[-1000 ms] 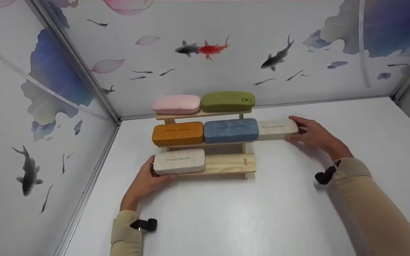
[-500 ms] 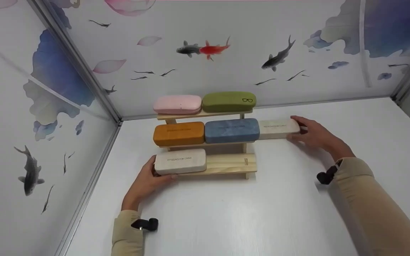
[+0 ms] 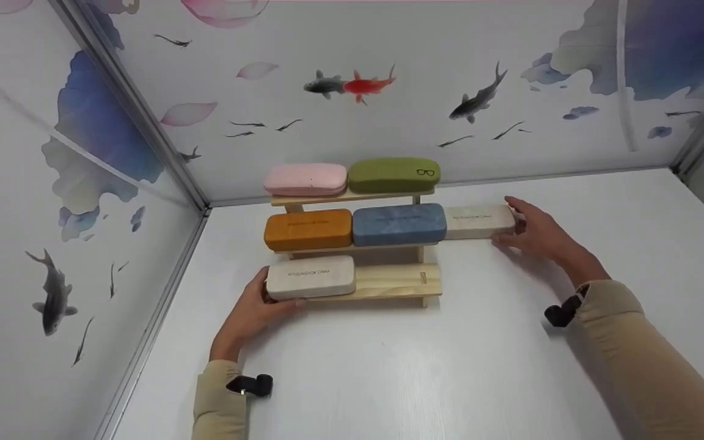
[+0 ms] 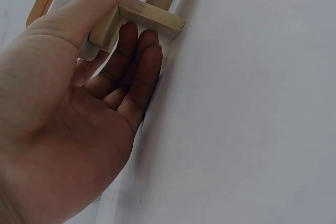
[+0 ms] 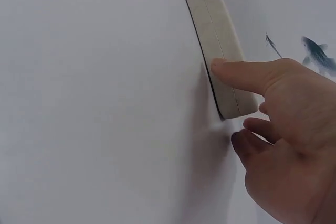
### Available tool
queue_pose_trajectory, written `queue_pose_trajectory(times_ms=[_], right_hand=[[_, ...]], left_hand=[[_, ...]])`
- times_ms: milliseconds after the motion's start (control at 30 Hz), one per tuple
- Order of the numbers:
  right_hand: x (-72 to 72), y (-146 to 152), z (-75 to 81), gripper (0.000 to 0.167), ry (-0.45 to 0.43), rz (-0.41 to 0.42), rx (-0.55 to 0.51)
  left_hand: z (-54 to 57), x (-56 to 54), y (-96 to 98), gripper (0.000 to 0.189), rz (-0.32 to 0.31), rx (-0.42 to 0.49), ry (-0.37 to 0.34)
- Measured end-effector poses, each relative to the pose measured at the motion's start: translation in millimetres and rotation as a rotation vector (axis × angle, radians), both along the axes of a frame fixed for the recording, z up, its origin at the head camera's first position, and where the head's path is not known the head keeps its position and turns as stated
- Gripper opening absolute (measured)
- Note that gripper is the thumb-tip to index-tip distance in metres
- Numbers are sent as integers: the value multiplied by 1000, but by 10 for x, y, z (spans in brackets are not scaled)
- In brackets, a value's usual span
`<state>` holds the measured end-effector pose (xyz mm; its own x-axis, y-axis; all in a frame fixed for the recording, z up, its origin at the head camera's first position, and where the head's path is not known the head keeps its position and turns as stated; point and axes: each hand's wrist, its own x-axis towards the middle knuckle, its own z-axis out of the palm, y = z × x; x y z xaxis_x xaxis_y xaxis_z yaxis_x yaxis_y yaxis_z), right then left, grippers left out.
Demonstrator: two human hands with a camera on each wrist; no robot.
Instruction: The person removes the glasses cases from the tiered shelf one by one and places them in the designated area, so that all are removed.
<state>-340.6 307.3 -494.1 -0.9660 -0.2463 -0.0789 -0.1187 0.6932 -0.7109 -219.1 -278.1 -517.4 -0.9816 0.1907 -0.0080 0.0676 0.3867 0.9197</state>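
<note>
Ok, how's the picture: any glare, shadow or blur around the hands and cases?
Head view: glare on the white tabletop, blurred lettering on the cream glasses case on the bottom shelf; left wrist view: left hand shaded, darkest at the fingers; right wrist view: soft shadow on the tabletop beside the right hand.

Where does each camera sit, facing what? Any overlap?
Head: on the head, looking forward and down at the rack; left hand, right hand and sleeves show.
Left wrist: on that wrist, looking at the rack's end; left hand shows.
Right wrist: on that wrist, looking at the right-hand cream case; right hand shows.
Head and right wrist share that case.
</note>
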Motion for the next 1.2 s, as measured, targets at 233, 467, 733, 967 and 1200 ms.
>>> queue_pose_trajectory(times_ms=[233,467,733,967,1200], right_hand=[[280,-127,-32,101,225,-124,-144],[536,-459,100,76,431,-146,-264],[736,-867,162,40,425,15,-293],[858,-1102,92,29,387,124,-280],[941,-1278,97,30,312,216,-370]], left_hand=[[12,11,0,88,-4,13,-5],[13,16,-4,89,10,-5,-7],[-5,-1,0,89,5,-4,-2],[-7,14,5,90,8,-5,-15],[6,14,13,91,11,-9,-7]])
